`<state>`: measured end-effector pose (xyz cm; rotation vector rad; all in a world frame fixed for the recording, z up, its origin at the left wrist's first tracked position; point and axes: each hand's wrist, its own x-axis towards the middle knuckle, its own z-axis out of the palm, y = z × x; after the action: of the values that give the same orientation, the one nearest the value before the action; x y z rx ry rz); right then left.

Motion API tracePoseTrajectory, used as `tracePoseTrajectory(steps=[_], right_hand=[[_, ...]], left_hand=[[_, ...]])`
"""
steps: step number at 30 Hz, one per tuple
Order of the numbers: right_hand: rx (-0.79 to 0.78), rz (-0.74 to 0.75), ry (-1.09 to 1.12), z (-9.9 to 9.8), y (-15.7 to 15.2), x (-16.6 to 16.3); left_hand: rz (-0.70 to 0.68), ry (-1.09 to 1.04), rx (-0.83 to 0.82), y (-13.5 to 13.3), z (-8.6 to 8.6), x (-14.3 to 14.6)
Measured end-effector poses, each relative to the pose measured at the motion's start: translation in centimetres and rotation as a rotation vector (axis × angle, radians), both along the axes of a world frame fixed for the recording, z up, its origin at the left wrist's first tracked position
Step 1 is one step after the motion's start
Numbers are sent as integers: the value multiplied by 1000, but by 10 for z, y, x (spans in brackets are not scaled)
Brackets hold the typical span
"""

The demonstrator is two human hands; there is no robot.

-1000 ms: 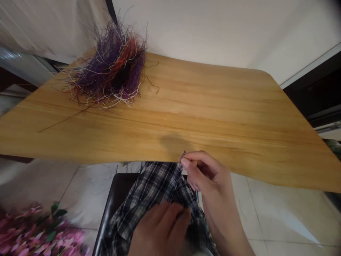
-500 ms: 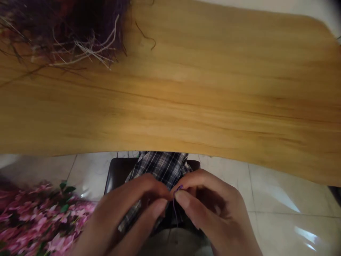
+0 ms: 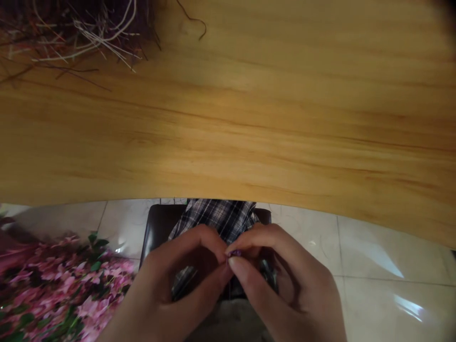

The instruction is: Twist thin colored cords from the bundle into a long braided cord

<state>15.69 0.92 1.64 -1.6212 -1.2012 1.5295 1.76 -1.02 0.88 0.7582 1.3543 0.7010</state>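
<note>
Left hand (image 3: 153, 285): thumb and forefinger appear to pinch the purple strand (image 3: 235, 253) at its left end.
Strand's place: between both hands, nearer than the wooden table (image 3: 228, 142).
Strand's handling: I judge it very light, soft, easily bent; best taken with fingertips near the ends.
Strand's direction: visible part runs left to right, right end slightly farther.
Right hand (image 3: 308, 273): thumb and forefinger grasp its right part.

From where I stand, I can't read any lettering, label, brand, number or sign, whether on the bench (image 3: 249, 118), along its near edge or on the tiled floor (image 3: 377, 247) below it.
</note>
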Motion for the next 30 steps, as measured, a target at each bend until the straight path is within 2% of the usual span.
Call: tracePoseTrajectory(steps=[4, 10, 17, 20, 24, 26, 30], right_hand=[[11, 55, -41, 0, -1, 2], [46, 105, -70, -2, 3, 6], [21, 149, -55, 1, 6, 8], [27, 180, -59, 2, 8, 13], [11, 267, -43, 3, 14, 22], [-6, 293, -60, 4, 16, 25], [-3, 339, -102, 6, 21, 28]], left_hand=[[122, -34, 51, 0, 0, 3], [6, 77, 102, -1, -2, 1], [-33, 122, 208, -2, -3, 0], [-30, 14, 164, -3, -5, -2], [34, -341, 60, -1, -9, -4], [63, -451, 25, 2, -10, -4], [55, -361, 40, 9, -8, -2]])
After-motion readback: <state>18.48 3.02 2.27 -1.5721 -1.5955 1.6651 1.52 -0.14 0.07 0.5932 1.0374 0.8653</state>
